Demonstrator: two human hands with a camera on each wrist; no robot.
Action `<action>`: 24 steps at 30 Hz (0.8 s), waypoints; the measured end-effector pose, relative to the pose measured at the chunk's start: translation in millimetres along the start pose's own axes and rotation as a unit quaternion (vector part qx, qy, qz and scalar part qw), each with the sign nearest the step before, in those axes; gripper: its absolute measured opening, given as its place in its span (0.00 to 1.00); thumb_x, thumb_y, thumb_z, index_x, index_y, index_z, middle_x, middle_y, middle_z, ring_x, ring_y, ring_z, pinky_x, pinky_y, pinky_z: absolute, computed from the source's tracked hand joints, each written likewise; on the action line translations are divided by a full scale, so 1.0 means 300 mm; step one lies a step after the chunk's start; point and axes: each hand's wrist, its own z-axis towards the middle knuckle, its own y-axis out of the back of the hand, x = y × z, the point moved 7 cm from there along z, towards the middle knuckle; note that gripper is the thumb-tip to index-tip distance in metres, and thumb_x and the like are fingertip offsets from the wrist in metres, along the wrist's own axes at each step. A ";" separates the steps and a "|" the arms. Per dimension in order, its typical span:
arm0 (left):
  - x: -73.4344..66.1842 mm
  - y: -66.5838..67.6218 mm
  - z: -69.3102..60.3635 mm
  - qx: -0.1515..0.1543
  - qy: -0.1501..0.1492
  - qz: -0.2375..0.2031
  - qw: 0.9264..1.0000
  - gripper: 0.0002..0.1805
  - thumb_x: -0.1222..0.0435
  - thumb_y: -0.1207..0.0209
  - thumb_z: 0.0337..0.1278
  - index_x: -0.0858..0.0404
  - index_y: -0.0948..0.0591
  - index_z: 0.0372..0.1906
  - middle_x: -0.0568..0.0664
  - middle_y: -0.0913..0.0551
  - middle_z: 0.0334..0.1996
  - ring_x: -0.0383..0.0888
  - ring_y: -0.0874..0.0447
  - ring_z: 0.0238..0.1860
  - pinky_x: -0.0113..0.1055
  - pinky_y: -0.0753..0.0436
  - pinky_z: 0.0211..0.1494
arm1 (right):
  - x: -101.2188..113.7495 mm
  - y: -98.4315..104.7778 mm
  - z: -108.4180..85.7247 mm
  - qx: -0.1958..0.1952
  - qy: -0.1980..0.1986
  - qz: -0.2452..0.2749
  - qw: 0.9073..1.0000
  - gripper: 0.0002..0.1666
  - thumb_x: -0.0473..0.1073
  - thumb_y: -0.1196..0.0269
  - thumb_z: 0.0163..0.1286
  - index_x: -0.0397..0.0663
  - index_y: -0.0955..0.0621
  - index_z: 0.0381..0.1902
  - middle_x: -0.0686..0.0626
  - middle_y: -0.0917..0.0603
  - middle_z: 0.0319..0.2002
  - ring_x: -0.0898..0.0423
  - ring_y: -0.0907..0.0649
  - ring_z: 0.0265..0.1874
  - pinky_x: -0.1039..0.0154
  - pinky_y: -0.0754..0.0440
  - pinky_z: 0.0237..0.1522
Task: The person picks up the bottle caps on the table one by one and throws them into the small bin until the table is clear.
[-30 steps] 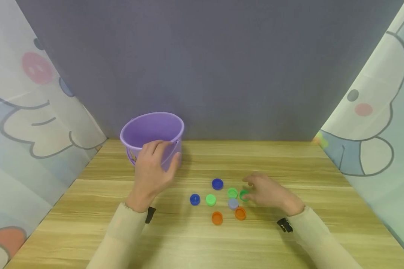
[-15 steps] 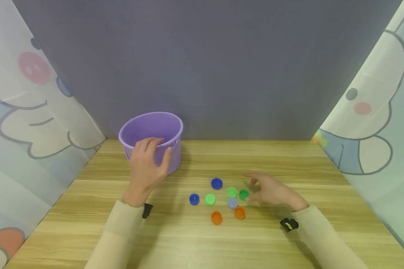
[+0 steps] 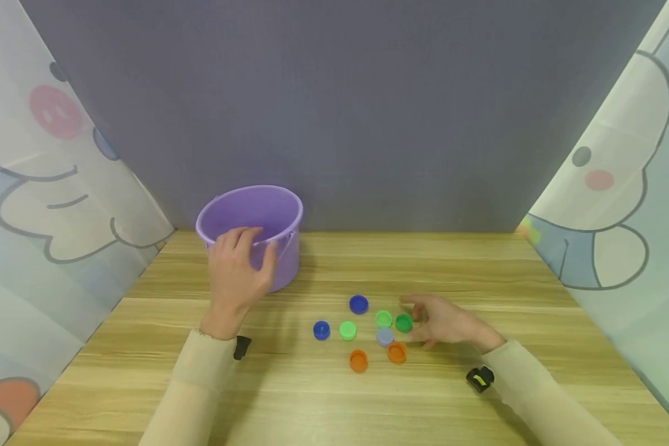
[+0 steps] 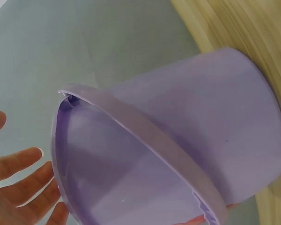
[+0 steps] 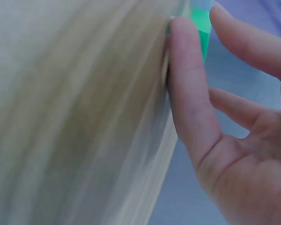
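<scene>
My left hand (image 3: 235,272) is beside the near rim of a purple bucket (image 3: 290,263), its fingers spread and loosely bent. In the left wrist view the fingers (image 4: 30,187) are at the bucket's rim, and the thumb stands apart from it. My right hand (image 3: 446,321) hovers low at the table, thumb and forefinger parted around the right side of a dark green bottle cap (image 3: 404,323). Whether they touch it cannot be told. Left of that cap lie a light green cap (image 3: 383,319) and a pale purple cap (image 3: 384,337).
Also on the wooden table (image 3: 334,402) are an orange cap (image 3: 396,353), a second orange cap (image 3: 358,361), another light green cap (image 3: 347,331), a blue cap (image 3: 321,330) and a darker blue cap (image 3: 358,304). A grey panel (image 3: 357,111) rises behind.
My left hand has shifted left and slightly up along the bucket's front. My right hand has stayed near the dark green cap, its fingers parting. The caps lie where they were.
</scene>
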 end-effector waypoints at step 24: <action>0.032 -0.034 -0.010 0.051 0.029 0.031 0.998 0.14 0.64 0.34 0.58 0.70 0.13 0.45 0.63 0.14 0.41 0.65 0.22 0.44 0.61 0.32 0.54 | -0.011 -0.004 0.027 -0.026 -0.015 -0.004 1.000 0.24 0.32 0.29 0.62 0.32 0.20 0.56 0.44 0.21 0.32 0.54 0.15 0.24 0.61 0.14 0.27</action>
